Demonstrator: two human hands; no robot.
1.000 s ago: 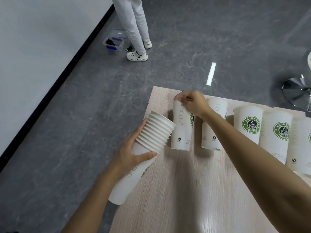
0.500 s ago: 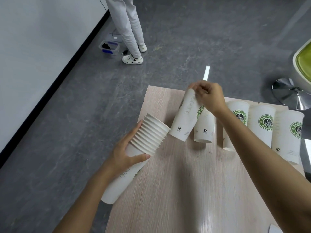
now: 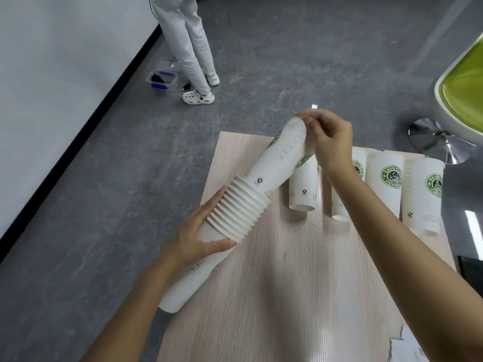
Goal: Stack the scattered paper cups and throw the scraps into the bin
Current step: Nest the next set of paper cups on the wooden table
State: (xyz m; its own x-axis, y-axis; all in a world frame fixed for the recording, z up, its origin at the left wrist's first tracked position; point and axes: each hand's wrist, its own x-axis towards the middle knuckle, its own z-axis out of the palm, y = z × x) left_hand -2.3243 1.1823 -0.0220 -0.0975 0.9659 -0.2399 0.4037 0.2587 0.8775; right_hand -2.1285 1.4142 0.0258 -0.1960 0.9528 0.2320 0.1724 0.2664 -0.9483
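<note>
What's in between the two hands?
In the head view, one paper cup stretches between them: the right hand pinches its far end, and its other end sits in the stack of cups that the left hand grips.

Single head-worn view, wide-angle, looking forward and down from close above the surface [image 3: 287, 296]; surface fills 3 to 6 o'clock, floor [image 3: 104, 205] toward 10 o'clock.

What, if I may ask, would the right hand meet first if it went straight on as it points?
The cup the right hand pinches; beyond it, the way looks free over the floor, depth unclear.
</note>
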